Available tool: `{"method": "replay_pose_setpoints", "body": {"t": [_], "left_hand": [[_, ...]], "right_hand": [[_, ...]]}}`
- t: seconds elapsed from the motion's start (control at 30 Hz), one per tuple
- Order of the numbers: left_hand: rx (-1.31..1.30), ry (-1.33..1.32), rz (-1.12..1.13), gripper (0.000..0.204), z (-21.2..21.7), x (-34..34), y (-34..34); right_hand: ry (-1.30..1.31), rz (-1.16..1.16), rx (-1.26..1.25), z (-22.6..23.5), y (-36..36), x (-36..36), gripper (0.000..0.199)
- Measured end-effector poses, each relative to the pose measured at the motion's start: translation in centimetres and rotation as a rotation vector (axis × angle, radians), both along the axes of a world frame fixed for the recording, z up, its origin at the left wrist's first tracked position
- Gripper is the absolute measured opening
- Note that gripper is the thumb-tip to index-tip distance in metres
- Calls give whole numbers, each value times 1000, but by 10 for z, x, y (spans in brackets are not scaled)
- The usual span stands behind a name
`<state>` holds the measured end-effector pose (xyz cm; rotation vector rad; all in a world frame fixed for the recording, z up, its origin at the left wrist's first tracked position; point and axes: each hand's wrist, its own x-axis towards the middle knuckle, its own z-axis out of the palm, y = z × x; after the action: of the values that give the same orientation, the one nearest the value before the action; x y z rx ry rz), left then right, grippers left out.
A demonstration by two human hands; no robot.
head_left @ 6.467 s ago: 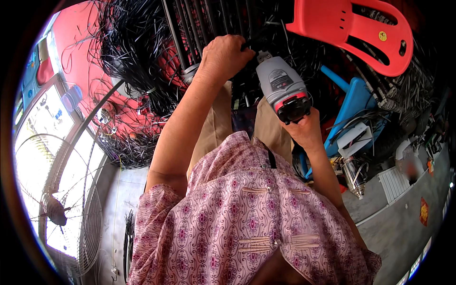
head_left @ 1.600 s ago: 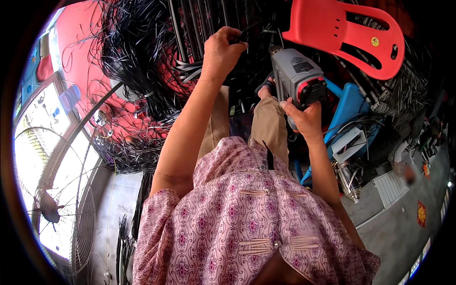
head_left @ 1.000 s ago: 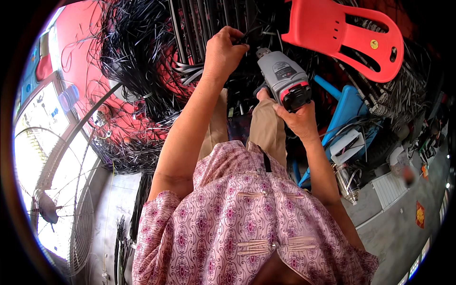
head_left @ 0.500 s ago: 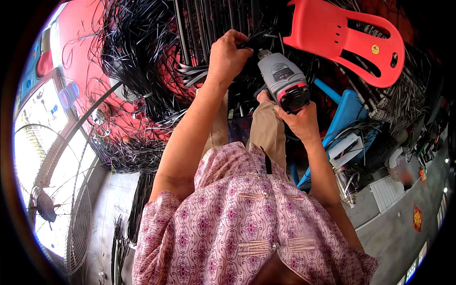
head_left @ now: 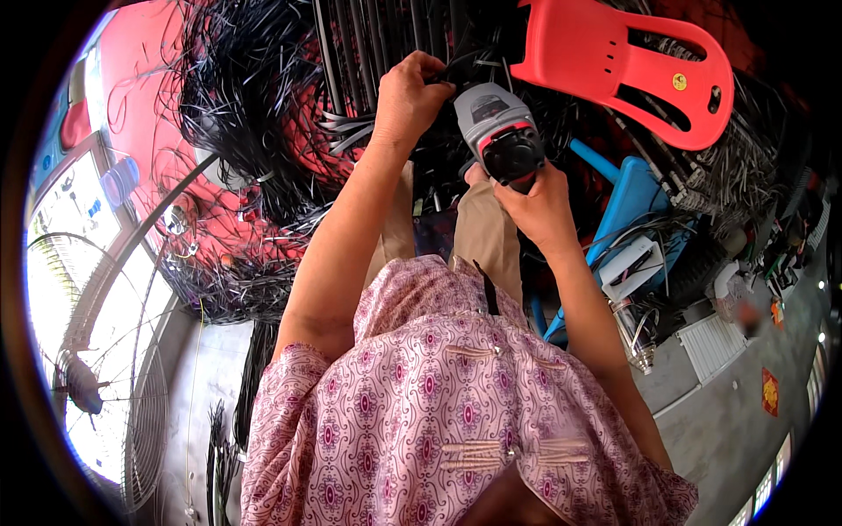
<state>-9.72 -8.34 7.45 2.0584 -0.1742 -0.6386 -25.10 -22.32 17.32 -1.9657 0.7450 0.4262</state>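
The left hand (head_left: 405, 98) is closed in a fist around thin black strips (head_left: 351, 131) at the top of the view, its knuckles curled over and the fingertips tucked among the strands, so how many it pinches cannot be told. The right hand (head_left: 537, 209) is wrapped around the dark grip of a grey power drill (head_left: 498, 133), fingers clenched on the handle from below while the body of the tool rises above the thumb. The drill has a smooth grey plastic shell, a red band and a round black rear cap facing the camera; its front end points away toward the black strips and is hidden behind the casing.

The drill sits just beside the left hand, to that hand's right and slightly lower, the two nearly touching where the strips meet the tool's nose. Both forearms stretch upward from a pink, purple-patterned short-sleeved shirt (head_left: 438, 412) of soft woven cloth.

The black strips are glossy, narrow and flat, hanging in a dense tangled mass (head_left: 246, 114) to the left over a red surface, and standing in straight parallel bars just above the left hand. A red moulded plastic chair (head_left: 614, 70) with slotted openings lies tilted at the upper right. Beneath the right forearm stands a blue plastic stool (head_left: 631, 202), and a wire fan guard (head_left: 96, 368) curves along the left edge.
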Motion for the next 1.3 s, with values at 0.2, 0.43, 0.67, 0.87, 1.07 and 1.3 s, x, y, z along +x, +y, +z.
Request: {"method": "replay_pose_setpoints", "body": {"t": [0.2,0.43,0.67,0.87,1.07,1.3], "left_hand": [[-97,234,-11,24,15,4,-1],[-174,94,167,31,10,-1,1],[-126,-214,45,26,32,25,18],[-184,102,-64,38,43,40,26],[-270,343,55,25,34,44,28],[-292,474,231,22,33,47,23]], "right_hand": [[-105,-298,210,-12,-19,-37,21],[81,-530,236,-23,-63,-94,28],[16,-677,206,-19,-80,-126,31],[16,-670,238,-13,-73,-116,43],[0,-610,271,-7,-54,-96,15],[11,-541,292,-2,-44,-80,17]]}}
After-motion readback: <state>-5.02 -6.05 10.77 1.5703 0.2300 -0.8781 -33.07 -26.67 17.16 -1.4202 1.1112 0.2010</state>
